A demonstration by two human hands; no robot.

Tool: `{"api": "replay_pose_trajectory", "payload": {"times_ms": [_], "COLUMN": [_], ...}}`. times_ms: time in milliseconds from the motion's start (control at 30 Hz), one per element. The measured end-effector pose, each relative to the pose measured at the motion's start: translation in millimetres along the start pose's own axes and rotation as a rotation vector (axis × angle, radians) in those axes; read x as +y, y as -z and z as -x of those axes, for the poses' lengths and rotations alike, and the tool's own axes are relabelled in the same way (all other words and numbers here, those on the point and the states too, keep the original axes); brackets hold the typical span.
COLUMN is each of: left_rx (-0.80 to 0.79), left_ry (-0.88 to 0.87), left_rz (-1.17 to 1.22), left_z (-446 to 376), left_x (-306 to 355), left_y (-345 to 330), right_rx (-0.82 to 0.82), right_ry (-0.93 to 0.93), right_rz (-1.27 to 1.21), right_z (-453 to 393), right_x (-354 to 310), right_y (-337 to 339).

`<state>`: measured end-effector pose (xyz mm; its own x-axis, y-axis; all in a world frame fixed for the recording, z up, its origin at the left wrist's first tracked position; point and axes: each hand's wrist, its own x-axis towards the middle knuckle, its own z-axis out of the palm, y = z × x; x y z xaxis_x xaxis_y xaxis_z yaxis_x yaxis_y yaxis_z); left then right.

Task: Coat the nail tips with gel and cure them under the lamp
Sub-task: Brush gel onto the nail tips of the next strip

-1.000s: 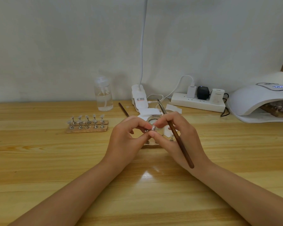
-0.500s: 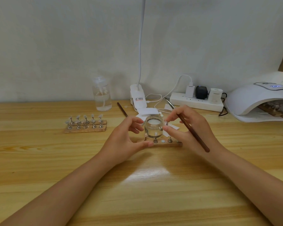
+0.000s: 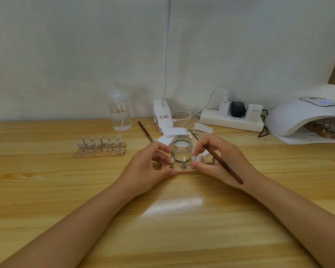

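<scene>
The right hand (image 3: 219, 161) gripped a brush (image 3: 220, 161) and pinched a nail stand (image 3: 193, 161); the left hand (image 3: 149, 167), fingers curled, pinched another stand (image 3: 171, 163) before a jar (image 3: 181, 151).

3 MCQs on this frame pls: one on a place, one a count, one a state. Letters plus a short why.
1. Where is the glass jar?
A. just behind the strip of stands between the hands
B. inside the curing lamp
C. beside the spray bottle

2. How many plugs sit in the power strip?
A. one
B. three
C. five

3. What is the right hand doing?
A. lying flat on the table
B. holding a brown brush while its fingertips pinch a stand
C. pressing the lamp button

Answers:
1 A, the jar stands right behind the strip of stands.
2 B, a white, a black and a white plug show.
3 B, the brush lies across the hand, which pinches a stand.
</scene>
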<state>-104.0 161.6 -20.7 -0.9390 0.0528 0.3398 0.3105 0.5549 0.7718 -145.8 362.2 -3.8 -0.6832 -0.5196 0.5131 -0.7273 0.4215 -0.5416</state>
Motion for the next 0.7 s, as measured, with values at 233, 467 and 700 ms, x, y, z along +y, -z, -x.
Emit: {"api": "replay_pose_trajectory", "payload": {"times_ms": [233,467,700], "left_rx": [-0.013,-0.012,-0.014], "left_ry": [0.017,0.048,0.040], "left_rz": [0.005,0.009,0.026], "left_z": [-1,-2,-1], "left_x": [-1,-2,-1], "left_y": [2,4,4], "right_rx": [0.064,0.000,0.011], "right_ry": [0.024,0.025,0.020], "right_rz": [0.031,0.123,0.114], "right_z": [-1,2,2], "right_x": [3,13,13], "right_y": [13,27,22]}}
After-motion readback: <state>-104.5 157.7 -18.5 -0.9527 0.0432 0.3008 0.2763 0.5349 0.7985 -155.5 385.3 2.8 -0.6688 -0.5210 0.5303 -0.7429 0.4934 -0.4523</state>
